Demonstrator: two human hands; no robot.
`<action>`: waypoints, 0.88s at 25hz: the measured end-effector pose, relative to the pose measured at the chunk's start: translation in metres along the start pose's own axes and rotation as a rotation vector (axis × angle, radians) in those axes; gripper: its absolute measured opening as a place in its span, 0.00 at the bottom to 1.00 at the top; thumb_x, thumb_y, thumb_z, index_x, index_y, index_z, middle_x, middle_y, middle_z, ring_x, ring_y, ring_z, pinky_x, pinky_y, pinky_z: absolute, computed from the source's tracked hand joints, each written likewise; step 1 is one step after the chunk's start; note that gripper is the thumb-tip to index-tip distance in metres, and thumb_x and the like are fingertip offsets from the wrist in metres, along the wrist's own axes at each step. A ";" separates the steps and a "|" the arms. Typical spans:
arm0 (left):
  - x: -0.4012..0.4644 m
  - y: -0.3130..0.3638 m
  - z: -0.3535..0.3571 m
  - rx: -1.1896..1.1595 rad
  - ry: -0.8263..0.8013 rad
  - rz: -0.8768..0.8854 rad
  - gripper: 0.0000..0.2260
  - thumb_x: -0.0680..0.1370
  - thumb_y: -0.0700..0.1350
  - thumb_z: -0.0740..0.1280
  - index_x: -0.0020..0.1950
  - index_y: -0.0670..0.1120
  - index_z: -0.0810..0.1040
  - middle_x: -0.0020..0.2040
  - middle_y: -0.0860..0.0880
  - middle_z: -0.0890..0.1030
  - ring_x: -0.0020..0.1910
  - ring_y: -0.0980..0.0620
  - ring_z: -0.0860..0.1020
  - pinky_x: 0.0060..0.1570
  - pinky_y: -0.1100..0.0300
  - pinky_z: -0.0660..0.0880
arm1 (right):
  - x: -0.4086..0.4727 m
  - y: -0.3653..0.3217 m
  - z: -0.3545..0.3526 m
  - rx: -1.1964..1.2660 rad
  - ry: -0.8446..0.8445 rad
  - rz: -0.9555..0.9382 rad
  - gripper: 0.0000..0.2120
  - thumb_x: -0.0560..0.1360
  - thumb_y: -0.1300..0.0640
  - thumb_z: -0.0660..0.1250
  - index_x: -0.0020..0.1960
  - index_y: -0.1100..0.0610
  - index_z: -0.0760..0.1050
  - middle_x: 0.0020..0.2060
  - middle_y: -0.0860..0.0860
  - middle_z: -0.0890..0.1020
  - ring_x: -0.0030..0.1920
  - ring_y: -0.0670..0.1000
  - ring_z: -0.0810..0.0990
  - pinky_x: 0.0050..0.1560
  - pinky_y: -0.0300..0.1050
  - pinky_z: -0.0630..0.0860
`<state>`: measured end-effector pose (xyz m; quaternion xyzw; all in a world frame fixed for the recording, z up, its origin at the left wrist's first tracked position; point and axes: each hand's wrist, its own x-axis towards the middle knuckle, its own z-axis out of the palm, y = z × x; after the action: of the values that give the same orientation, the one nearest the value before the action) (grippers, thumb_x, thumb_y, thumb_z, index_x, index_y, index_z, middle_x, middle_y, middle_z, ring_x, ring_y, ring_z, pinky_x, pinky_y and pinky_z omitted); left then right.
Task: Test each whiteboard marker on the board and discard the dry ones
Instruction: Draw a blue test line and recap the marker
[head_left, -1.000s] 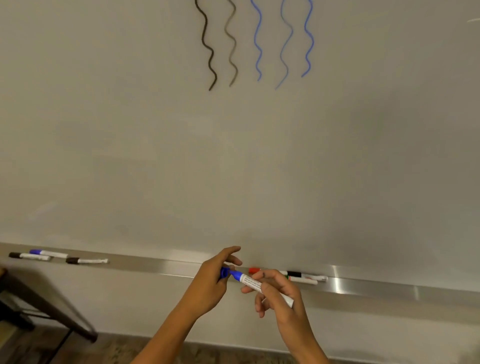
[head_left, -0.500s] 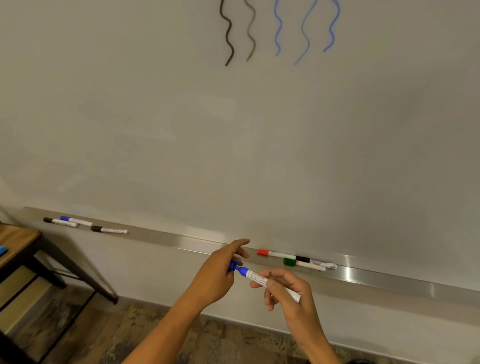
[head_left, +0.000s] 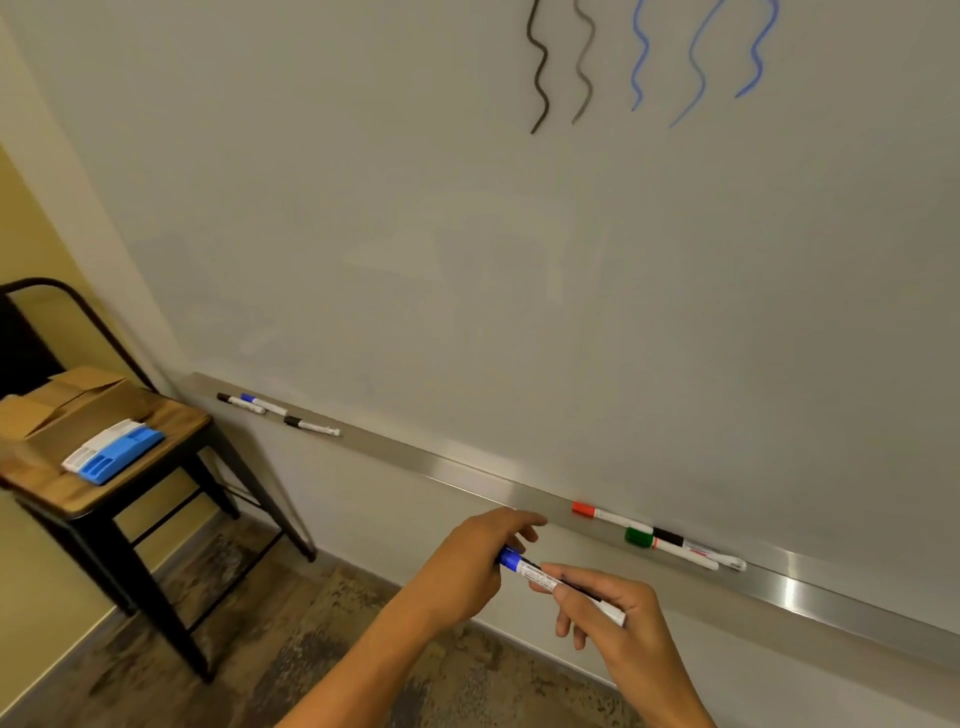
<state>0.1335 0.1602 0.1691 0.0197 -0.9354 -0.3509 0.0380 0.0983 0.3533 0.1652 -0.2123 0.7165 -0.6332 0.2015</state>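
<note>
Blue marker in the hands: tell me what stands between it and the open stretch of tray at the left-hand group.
Nothing visible does. The blue marker, held by the left hand at the cap and the right hand on the barrel, hangs in front of the tray, whose stretch toward the left-hand markers lies bare.

Metal marker ledge under whiteboard, three markers at left end, seemingly three capped markers rightward

Head camera looks down and leftward, close to the whiteboard, seemingly tilted.
</note>
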 end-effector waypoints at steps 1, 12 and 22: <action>-0.003 0.001 -0.001 -0.012 0.000 -0.010 0.28 0.76 0.28 0.62 0.70 0.53 0.72 0.63 0.52 0.78 0.57 0.56 0.78 0.62 0.66 0.74 | 0.000 0.000 -0.002 -0.003 -0.025 0.010 0.11 0.75 0.55 0.70 0.53 0.43 0.85 0.39 0.53 0.87 0.37 0.57 0.82 0.36 0.48 0.78; -0.019 -0.030 -0.032 -0.159 0.101 -0.047 0.30 0.73 0.24 0.59 0.69 0.48 0.75 0.60 0.50 0.81 0.59 0.58 0.78 0.63 0.64 0.74 | 0.032 -0.016 0.031 0.011 -0.187 0.042 0.11 0.71 0.45 0.69 0.52 0.38 0.85 0.47 0.49 0.87 0.37 0.60 0.85 0.34 0.47 0.77; 0.016 -0.137 -0.096 -0.340 0.209 -0.083 0.31 0.70 0.22 0.59 0.64 0.49 0.79 0.55 0.52 0.82 0.56 0.58 0.80 0.60 0.62 0.76 | 0.137 -0.029 0.122 -0.014 -0.208 0.103 0.10 0.72 0.50 0.68 0.50 0.45 0.87 0.44 0.50 0.87 0.36 0.59 0.85 0.30 0.42 0.76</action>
<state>0.1269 -0.0069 0.1521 0.0877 -0.8521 -0.5010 0.1233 0.0541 0.1732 0.1771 -0.2411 0.7062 -0.5914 0.3057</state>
